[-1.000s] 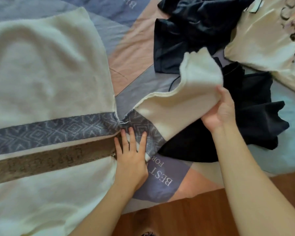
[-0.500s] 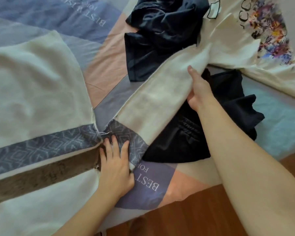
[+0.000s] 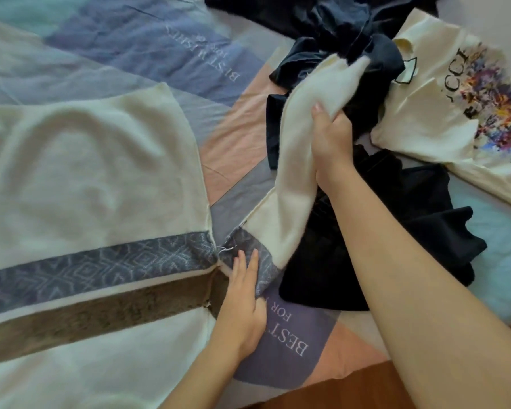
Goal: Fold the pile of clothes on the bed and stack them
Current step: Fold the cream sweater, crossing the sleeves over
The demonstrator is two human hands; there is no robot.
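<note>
A cream sweater (image 3: 92, 178) with a grey patterned band and a brown band lies spread flat on the bed at the left. Its sleeve (image 3: 295, 160) stretches up and to the right over the dark clothes. My left hand (image 3: 242, 299) presses flat on the sleeve's patterned part by the armpit seam. Near the cuff end, my right hand (image 3: 331, 137) grips the sleeve and holds it lifted. Dark navy garments (image 3: 337, 33) lie bunched at the top, a black garment (image 3: 396, 237) lies under my right forearm, and a cream printed T-shirt (image 3: 443, 113) lies at the right.
The patchwork bedsheet (image 3: 165, 48) in blue, grey and peach with printed lettering covers the bed. The bed's near edge runs along the bottom right, with brown wooden floor (image 3: 366, 391) beyond it.
My right hand has drawn the sleeve out straight, up and to the right, and now grips it nearer the cuff. The left hand stays pressed at the armpit seam.
</note>
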